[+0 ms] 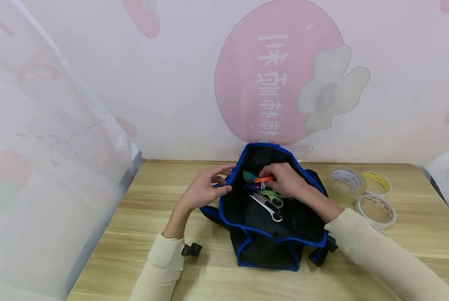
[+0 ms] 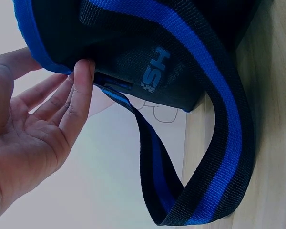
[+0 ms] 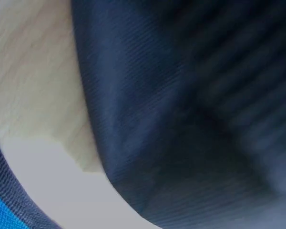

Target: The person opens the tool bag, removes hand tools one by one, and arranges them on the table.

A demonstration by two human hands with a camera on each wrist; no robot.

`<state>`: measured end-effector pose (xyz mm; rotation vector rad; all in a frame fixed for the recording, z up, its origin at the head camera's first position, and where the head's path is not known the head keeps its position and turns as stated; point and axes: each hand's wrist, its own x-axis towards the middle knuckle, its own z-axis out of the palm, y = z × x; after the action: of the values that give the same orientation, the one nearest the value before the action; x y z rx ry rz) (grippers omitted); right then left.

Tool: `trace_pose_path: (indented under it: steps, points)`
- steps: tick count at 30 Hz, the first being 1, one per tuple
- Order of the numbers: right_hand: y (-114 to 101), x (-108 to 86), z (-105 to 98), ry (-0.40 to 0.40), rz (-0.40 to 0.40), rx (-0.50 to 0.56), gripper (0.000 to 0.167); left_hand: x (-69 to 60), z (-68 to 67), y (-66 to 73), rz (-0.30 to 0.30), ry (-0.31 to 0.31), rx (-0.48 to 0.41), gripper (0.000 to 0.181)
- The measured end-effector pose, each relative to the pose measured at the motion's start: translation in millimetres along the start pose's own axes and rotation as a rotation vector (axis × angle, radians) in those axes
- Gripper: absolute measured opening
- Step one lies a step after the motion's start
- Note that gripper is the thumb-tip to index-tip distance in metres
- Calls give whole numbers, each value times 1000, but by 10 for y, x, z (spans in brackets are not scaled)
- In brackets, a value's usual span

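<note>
A black tool bag (image 1: pixel 263 251) with blue edging stands on the table, its mouth open toward me. My left hand (image 1: pixel 205 188) holds the bag's left rim between thumb and fingers; in the left wrist view the fingers (image 2: pixel 81 95) lie at the blue edge. Inside the mouth, my right hand (image 1: pixel 282 179) pinches a slim orange tool (image 1: pixel 265 179), its exact kind unclear. Below it in the bag are green-handled scissors (image 1: pixel 275 197), a blue tube-like item (image 1: pixel 257 186) and a silver tool with a ring end (image 1: pixel 265 205). Dark bag fabric (image 3: pixel 133 119) fills most of the right wrist view.
Right of the bag lie a clear tape roll (image 1: pixel 346 180), a yellow-cored roll (image 1: pixel 376 184) and a white roll (image 1: pixel 376 211). A blue-striped strap (image 2: pixel 224 109) loops from the bag's side. Behind the wooden table (image 1: pixel 134 234) rises a printed backdrop (image 1: pixel 179 83).
</note>
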<state>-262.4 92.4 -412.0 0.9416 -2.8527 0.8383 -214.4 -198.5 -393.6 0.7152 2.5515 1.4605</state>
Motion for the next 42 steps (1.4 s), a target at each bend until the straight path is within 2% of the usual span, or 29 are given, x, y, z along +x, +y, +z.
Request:
trace_pose_path:
  steps: [4, 8, 15, 21, 27, 35, 42]
  points:
    - [-109, -62, -122, 25, -22, 31, 18, 18, -3, -4, -1, 1, -1, 62]
    - [-214, -144, -277, 31, -7, 68, 17, 31, -1, -11, 1, 0, -1, 62]
    - [-249, -282, -502, 71, -22, 105, 19, 51, -5, -26, -2, 3, 5, 62]
    - [-235, -425, -672, 151, -17, 112, 21, 65, -12, -32, -6, 5, 13, 63]
    - [-209, -609, -877, 248, -16, 162, 23, 66, -11, -28, -5, 2, 14, 63]
    - [0, -872, -1118, 365, 33, 215, 30, 71, -20, -29, 6, -3, 13, 64]
    - [296, -1158, -1246, 389, 188, 236, 29, 66, -21, -30, -5, 0, 15, 63]
